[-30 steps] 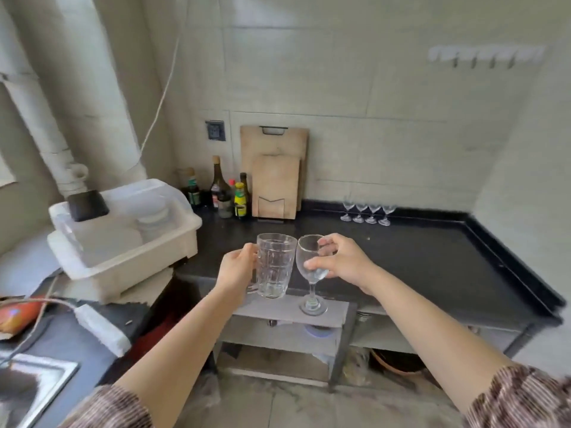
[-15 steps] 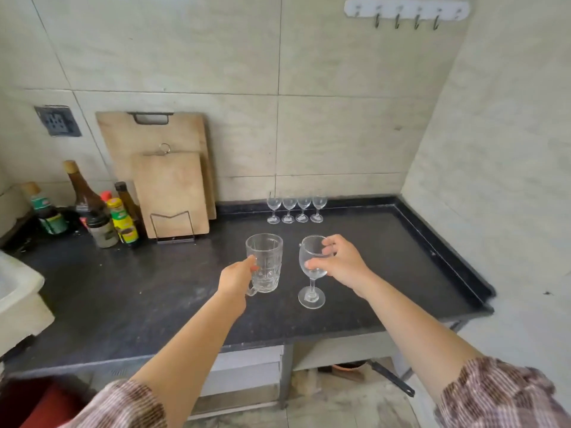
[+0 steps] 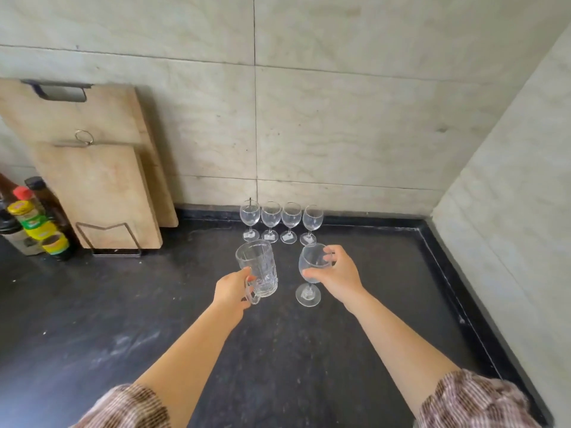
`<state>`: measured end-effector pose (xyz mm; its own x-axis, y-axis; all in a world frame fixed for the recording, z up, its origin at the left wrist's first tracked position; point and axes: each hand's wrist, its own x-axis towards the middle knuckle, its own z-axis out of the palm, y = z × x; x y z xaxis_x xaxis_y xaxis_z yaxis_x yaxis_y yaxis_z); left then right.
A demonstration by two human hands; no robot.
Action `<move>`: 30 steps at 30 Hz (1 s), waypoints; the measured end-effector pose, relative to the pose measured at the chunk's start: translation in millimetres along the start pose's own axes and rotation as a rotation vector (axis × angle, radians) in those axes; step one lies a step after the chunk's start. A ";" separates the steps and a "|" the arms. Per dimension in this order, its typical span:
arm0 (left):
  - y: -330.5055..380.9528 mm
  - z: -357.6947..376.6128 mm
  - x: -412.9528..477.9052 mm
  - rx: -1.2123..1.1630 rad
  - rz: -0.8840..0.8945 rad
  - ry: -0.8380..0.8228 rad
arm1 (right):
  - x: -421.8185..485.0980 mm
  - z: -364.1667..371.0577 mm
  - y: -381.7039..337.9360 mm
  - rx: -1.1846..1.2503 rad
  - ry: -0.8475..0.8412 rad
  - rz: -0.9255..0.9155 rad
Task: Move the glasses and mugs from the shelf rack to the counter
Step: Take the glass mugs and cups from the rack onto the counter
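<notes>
Curled round the handle, the left hand (image 3: pixel 231 288) grips a clear glass mug (image 3: pixel 258 267) at the centre of the frame, the mug tilted slightly. Just right of it, the right hand (image 3: pixel 338 274) pinches the bowl of a wine glass (image 3: pixel 312 264) between thumb and fingers, stem and foot hanging below. Both glasses sit low over the dark counter (image 3: pixel 123 319); whether either touches it cannot be told. Just behind them, a row of four wine glasses (image 3: pixel 281 222) stands upright against the tiled wall. At the left of the frame, two wooden cutting boards (image 3: pixel 99 193) lean on the wall, with sauce bottles (image 3: pixel 34 220) at the edge.
</notes>
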<state>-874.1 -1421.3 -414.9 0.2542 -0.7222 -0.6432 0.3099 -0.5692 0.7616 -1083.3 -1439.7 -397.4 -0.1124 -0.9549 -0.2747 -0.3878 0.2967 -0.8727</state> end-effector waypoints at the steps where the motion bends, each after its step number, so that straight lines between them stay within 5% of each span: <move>1: 1.4 7.4 9.7 -0.003 0.003 0.023 | 14.2 -4.2 2.3 0.007 0.010 0.009; 14: 4.0 33.1 96.4 -0.100 0.045 0.257 | 148.7 -36.4 16.3 -0.011 0.131 0.055; 30: -3.5 18.1 134.3 -0.180 0.137 0.304 | 214.2 -26.7 17.2 -0.134 0.216 0.031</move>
<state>-857.6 -1523.4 -502.5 0.5567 -0.6219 -0.5508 0.4028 -0.3777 0.8337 -1138.5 -1639.4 -460.4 -0.3133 -0.9294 -0.1950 -0.4971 0.3355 -0.8002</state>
